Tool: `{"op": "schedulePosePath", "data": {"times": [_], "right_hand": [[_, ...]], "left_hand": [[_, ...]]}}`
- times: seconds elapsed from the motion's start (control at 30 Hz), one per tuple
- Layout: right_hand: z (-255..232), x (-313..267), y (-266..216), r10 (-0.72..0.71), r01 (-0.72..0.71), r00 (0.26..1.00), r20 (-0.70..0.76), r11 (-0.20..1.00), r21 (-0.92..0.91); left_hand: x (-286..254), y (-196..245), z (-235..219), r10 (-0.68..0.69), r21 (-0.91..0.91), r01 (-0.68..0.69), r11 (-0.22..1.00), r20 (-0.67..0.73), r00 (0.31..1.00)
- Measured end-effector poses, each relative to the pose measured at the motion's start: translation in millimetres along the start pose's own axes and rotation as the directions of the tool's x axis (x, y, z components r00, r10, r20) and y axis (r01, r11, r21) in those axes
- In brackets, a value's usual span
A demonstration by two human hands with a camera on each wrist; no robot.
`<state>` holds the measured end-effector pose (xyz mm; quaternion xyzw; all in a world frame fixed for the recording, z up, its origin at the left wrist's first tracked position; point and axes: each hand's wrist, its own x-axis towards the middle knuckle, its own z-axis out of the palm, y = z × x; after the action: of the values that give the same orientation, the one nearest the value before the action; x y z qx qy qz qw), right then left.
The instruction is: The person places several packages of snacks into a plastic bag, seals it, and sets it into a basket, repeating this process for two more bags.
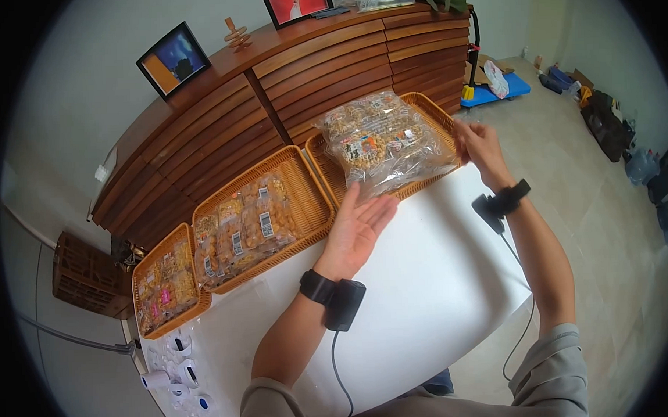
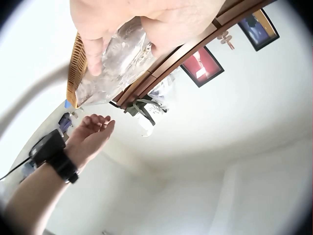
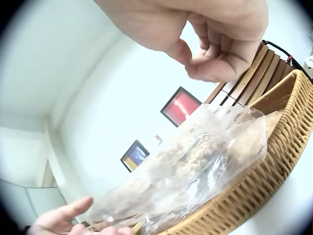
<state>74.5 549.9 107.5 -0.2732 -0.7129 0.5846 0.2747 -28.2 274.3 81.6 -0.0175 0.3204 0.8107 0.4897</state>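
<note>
A large clear plastic bag of packaged snacks lies in the right wicker basket and overhangs its near rim. My left hand is turned palm up, fingers extended, at the bag's near left corner. In the left wrist view, its thumb and fingers overlap the bag's clear film. My right hand is raised by the basket's right end, fingers loosely bent. The right wrist view has its thumb and fingertips close together above the bag, with nothing visible between them.
Two more wicker baskets, a middle one and a smaller left one, hold packaged snacks along the white table. White round items sit at the table's left end. Behind stands a slatted wooden cabinet bearing framed pictures.
</note>
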Motion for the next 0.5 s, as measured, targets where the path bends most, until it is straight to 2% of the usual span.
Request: {"op": "schedulePosePath", "data": {"times": [0.1, 0.13, 0.23, 0.33, 0.43, 0.5], "right_hand": [[10.1, -31.8, -16.0, 0.235, -0.246, 0.964, 0.126, 0.966, 0.076], [10.4, -30.9, -11.6, 0.261, -0.283, 0.946, 0.19, 0.954, 0.099], [16.3, -14.1, 8.3, 0.187, -0.237, 0.96, 0.207, 0.939, 0.25], [21.1, 1.5, 14.6, 0.195, -0.251, 0.961, 0.197, 0.914, 0.317], [28.6, 15.9, 16.5, 0.244, -0.28, 0.954, 0.174, 0.932, 0.231], [36.5, 20.6, 18.5, 0.22, -0.262, 0.951, 0.216, 0.946, 0.191]], "left_hand": [[4.5, 5.1, 3.2, 0.079, -0.036, -0.081, 0.996, -0.048, 0.996], [7.8, 6.2, 3.0, 0.09, -0.029, -0.092, 0.995, -0.045, 0.995], [17.5, 6.3, -1.8, 0.136, 0.047, -0.134, 0.99, -0.033, 0.99], [24.7, 6.4, -8.0, 0.174, 0.158, -0.168, 0.973, -0.023, 0.985], [25.5, 8.6, -4.5, 0.158, 0.176, -0.145, 0.974, -0.063, 0.985], [25.4, 9.8, -1.1, 0.138, 0.177, -0.125, 0.976, -0.065, 0.988]]}}
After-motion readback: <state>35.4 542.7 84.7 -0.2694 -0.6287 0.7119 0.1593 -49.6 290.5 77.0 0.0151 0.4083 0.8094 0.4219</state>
